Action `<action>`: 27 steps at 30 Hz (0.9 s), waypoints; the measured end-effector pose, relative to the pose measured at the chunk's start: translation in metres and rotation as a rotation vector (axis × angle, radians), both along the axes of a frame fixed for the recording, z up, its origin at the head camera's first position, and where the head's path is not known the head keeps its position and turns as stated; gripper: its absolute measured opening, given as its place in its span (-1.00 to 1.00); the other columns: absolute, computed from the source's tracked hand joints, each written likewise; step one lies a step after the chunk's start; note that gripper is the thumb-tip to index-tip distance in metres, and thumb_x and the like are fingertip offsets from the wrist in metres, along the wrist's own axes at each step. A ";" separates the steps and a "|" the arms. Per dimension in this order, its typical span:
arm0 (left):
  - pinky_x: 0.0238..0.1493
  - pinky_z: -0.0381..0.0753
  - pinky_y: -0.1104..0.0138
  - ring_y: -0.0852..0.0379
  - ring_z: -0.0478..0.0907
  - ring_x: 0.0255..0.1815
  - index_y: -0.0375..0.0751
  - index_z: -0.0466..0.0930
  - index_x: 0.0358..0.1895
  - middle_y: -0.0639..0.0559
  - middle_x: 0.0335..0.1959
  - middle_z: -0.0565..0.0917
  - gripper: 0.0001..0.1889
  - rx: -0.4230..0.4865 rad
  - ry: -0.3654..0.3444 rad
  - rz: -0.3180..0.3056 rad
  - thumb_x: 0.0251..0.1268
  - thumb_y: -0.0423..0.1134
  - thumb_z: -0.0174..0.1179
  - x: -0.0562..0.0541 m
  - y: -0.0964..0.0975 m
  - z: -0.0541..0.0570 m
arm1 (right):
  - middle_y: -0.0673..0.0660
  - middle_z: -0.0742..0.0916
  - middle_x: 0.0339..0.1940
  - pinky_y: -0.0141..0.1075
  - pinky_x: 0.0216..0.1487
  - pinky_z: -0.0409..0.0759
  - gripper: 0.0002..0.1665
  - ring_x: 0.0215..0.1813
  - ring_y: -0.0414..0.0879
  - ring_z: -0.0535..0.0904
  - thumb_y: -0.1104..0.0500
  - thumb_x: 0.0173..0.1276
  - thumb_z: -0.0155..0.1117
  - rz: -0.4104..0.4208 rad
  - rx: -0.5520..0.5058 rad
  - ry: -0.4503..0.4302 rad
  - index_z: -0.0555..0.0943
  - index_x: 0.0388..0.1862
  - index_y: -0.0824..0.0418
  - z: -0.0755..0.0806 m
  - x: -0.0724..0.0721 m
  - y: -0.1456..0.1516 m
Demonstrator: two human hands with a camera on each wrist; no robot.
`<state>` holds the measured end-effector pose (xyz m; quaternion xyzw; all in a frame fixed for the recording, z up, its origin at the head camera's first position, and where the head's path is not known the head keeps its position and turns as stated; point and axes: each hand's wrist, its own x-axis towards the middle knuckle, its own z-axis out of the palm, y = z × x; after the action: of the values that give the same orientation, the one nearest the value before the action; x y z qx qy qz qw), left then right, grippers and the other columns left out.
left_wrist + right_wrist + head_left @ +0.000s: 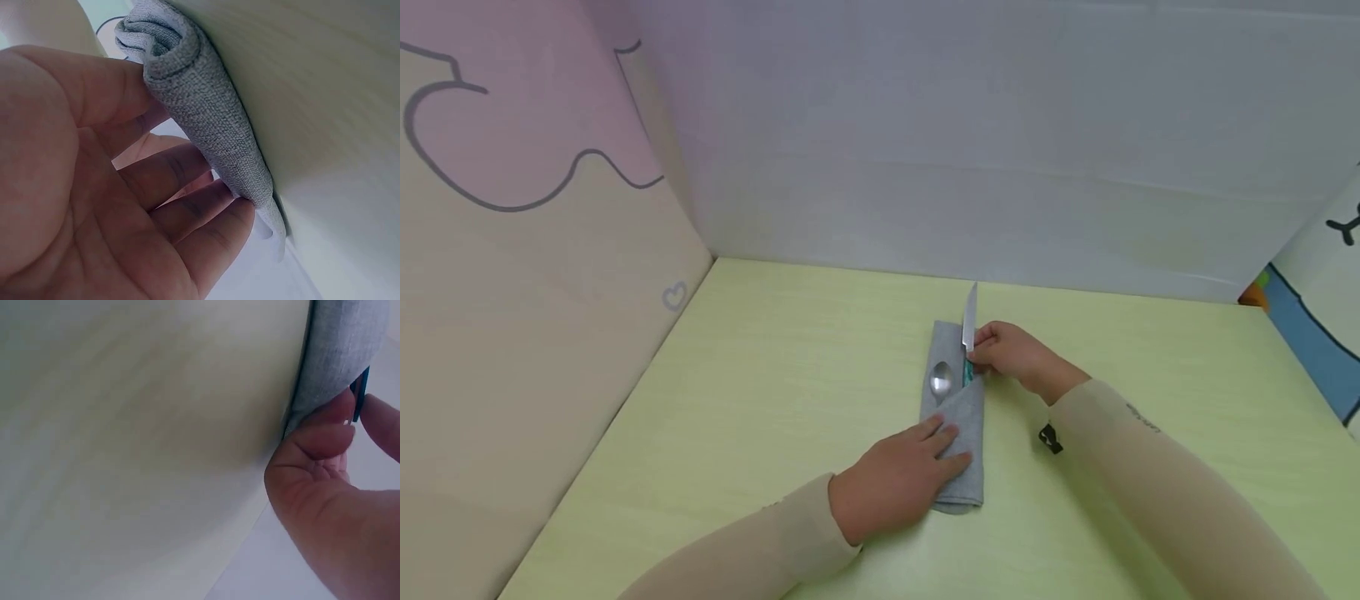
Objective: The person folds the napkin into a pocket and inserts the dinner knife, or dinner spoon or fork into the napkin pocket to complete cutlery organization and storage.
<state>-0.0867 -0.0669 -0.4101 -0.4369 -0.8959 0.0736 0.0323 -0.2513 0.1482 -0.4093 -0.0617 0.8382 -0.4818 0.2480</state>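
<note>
A folded grey cloth pouch (964, 433) lies on the table with its opening toward the far side. From it a spoon (941, 379) sticks out bowl first, its handle hidden in the fold. To the right of the spoon, a table knife (970, 321) points its blade away from me, its teal handle partly inside the pouch. My right hand (1011, 354) pinches the knife at the top of that handle; the teal handle (359, 394) shows between thumb and fingers in the right wrist view. My left hand (898, 479) rests on the lower pouch with fingers extended, touching the rolled cloth (212, 119).
The pale yellow-green tabletop (760, 375) meets a grey-white back wall (1000, 167). A panel with line drawings (550, 333) stands along the left side. Near the right sleeve is a small black item (1050, 439).
</note>
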 end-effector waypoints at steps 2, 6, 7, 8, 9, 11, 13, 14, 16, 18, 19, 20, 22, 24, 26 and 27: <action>0.47 0.28 0.29 -0.04 0.39 0.47 0.08 0.59 0.38 -0.06 0.39 0.54 -0.59 0.001 -0.001 0.001 0.57 -0.25 0.08 0.000 -0.001 0.000 | 0.16 0.64 -0.20 -0.19 -0.10 0.48 -0.75 -0.17 -0.01 0.49 0.26 0.50 0.25 0.013 0.034 0.004 0.50 0.01 0.42 0.000 -0.001 0.001; 0.46 0.29 0.29 -0.04 0.39 0.48 0.08 0.58 0.39 -0.06 0.40 0.53 -0.59 0.003 -0.017 -0.001 0.58 -0.25 0.07 0.000 -0.001 -0.001 | 0.14 0.59 -0.24 -0.18 -0.13 0.46 -0.79 -0.20 0.00 0.47 0.22 0.48 0.30 0.037 0.080 -0.004 0.52 -0.11 0.36 0.000 -0.004 0.004; 0.46 0.29 0.28 -0.04 0.39 0.48 0.08 0.58 0.39 -0.06 0.40 0.53 -0.59 0.006 -0.020 -0.002 0.58 -0.24 0.06 0.000 -0.001 -0.001 | 0.13 0.59 -0.26 -0.18 -0.14 0.46 -0.79 -0.22 0.00 0.46 0.21 0.47 0.31 0.038 0.085 -0.015 0.52 -0.13 0.34 0.001 -0.004 0.004; 0.46 0.30 0.28 -0.04 0.39 0.48 0.07 0.58 0.39 -0.06 0.40 0.53 -0.59 0.008 -0.021 -0.003 0.59 -0.24 0.06 -0.001 -0.001 -0.001 | 0.13 0.58 -0.28 -0.19 -0.15 0.46 -0.79 -0.24 0.00 0.46 0.20 0.47 0.33 0.039 0.092 -0.022 0.53 -0.14 0.32 0.001 -0.005 0.005; 0.46 0.30 0.28 -0.05 0.39 0.48 0.07 0.58 0.39 -0.06 0.40 0.53 -0.59 0.011 -0.019 -0.005 0.59 -0.24 0.06 -0.001 -0.001 -0.002 | 0.11 0.58 -0.31 -0.19 -0.17 0.46 -0.79 -0.26 0.00 0.46 0.19 0.46 0.34 0.042 0.101 -0.027 0.53 -0.16 0.31 0.002 -0.006 0.006; 0.45 0.31 0.28 -0.05 0.40 0.47 0.07 0.59 0.38 -0.06 0.39 0.54 -0.59 0.021 -0.011 -0.009 0.58 -0.25 0.07 -0.001 -0.001 -0.002 | 0.09 0.56 -0.37 -0.20 -0.21 0.46 -0.79 -0.30 -0.02 0.45 0.16 0.44 0.36 0.050 0.124 -0.037 0.56 -0.18 0.29 0.003 -0.008 0.008; 0.45 0.31 0.28 -0.05 0.41 0.47 0.06 0.59 0.38 -0.07 0.38 0.55 -0.59 0.028 -0.002 -0.012 0.58 -0.25 0.06 -0.001 -0.001 -0.003 | 0.07 0.57 -0.39 -0.21 -0.23 0.46 -0.78 -0.32 -0.04 0.45 0.13 0.43 0.37 0.056 0.146 -0.047 0.59 -0.18 0.27 0.003 -0.011 0.010; 0.45 0.32 0.28 -0.05 0.41 0.46 0.06 0.60 0.38 -0.07 0.38 0.55 -0.60 0.031 0.002 -0.013 0.58 -0.26 0.06 -0.001 -0.001 -0.002 | 0.07 0.58 -0.40 -0.21 -0.23 0.47 -0.78 -0.33 -0.05 0.45 0.12 0.43 0.37 0.054 0.151 -0.047 0.60 -0.18 0.27 0.004 -0.012 0.011; 0.45 0.32 0.27 -0.05 0.41 0.46 0.06 0.60 0.37 -0.07 0.38 0.55 -0.60 0.033 0.004 -0.012 0.58 -0.25 0.06 -0.001 0.000 -0.002 | 0.07 0.63 -0.36 -0.23 -0.20 0.51 -0.76 -0.30 -0.06 0.50 0.11 0.45 0.35 0.031 0.150 -0.052 0.63 -0.14 0.29 0.004 -0.016 0.013; 0.45 0.32 0.27 -0.05 0.41 0.46 0.06 0.59 0.38 -0.06 0.38 0.55 -0.60 0.028 0.001 -0.008 0.59 -0.25 0.05 -0.001 0.001 -0.001 | 0.10 0.69 -0.29 -0.25 -0.14 0.56 -0.71 -0.25 -0.07 0.57 0.11 0.47 0.32 -0.017 0.133 -0.056 0.65 -0.06 0.34 0.004 -0.020 0.014; 0.45 0.32 0.27 -0.05 0.41 0.47 0.07 0.59 0.38 -0.06 0.39 0.55 -0.60 0.025 -0.001 -0.006 0.59 -0.25 0.05 -0.001 0.001 0.000 | 0.11 0.71 -0.25 -0.26 -0.11 0.58 -0.69 -0.23 -0.08 0.60 0.11 0.48 0.31 -0.051 0.120 -0.058 0.65 -0.01 0.35 0.004 -0.022 0.015; 0.45 0.31 0.27 -0.05 0.40 0.47 0.07 0.59 0.38 -0.05 0.39 0.54 -0.60 0.022 -0.006 -0.003 0.59 -0.25 0.05 -0.001 0.001 0.000 | 0.13 0.73 -0.20 -0.26 -0.07 0.60 -0.66 -0.21 -0.09 0.63 0.13 0.48 0.29 -0.089 0.097 -0.061 0.64 0.04 0.38 0.005 -0.024 0.015; 0.45 0.31 0.27 -0.05 0.39 0.48 0.08 0.58 0.39 -0.05 0.40 0.53 -0.59 0.013 -0.015 0.003 0.59 -0.25 0.05 -0.001 0.001 0.001 | 0.18 0.74 -0.09 -0.27 0.00 0.63 -0.60 -0.17 -0.11 0.67 0.15 0.51 0.26 -0.154 0.048 -0.069 0.61 0.15 0.43 0.005 -0.030 0.014; 0.46 0.30 0.27 -0.05 0.38 0.48 0.08 0.58 0.40 -0.05 0.41 0.53 -0.58 0.009 -0.022 0.007 0.59 -0.25 0.05 -0.001 0.001 0.002 | 0.23 0.72 -0.02 -0.27 0.02 0.65 -0.55 -0.18 -0.13 0.69 0.15 0.54 0.23 -0.211 0.009 -0.068 0.56 0.23 0.45 0.006 -0.036 0.012; 0.46 0.30 0.27 -0.05 0.38 0.49 0.08 0.57 0.40 -0.05 0.41 0.52 -0.58 0.004 -0.027 0.013 0.59 -0.25 0.06 -0.001 0.000 0.002 | 0.26 0.69 0.04 -0.29 0.01 0.66 -0.53 -0.19 -0.15 0.69 0.17 0.56 0.19 -0.257 -0.040 -0.067 0.52 0.28 0.47 0.006 -0.042 0.008; 0.46 0.31 0.27 -0.05 0.38 0.48 0.08 0.57 0.40 -0.05 0.41 0.52 -0.58 0.005 -0.026 0.013 0.58 -0.25 0.06 -0.001 0.000 0.002 | 0.27 0.68 0.06 -0.31 0.00 0.67 -0.53 -0.18 -0.16 0.68 0.17 0.58 0.17 -0.269 -0.054 -0.064 0.51 0.29 0.47 0.005 -0.045 0.006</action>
<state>-0.0873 -0.0667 -0.4081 -0.4319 -0.8993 0.0657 0.0212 -0.2963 0.1547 -0.4039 0.0601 0.8171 -0.5350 0.2062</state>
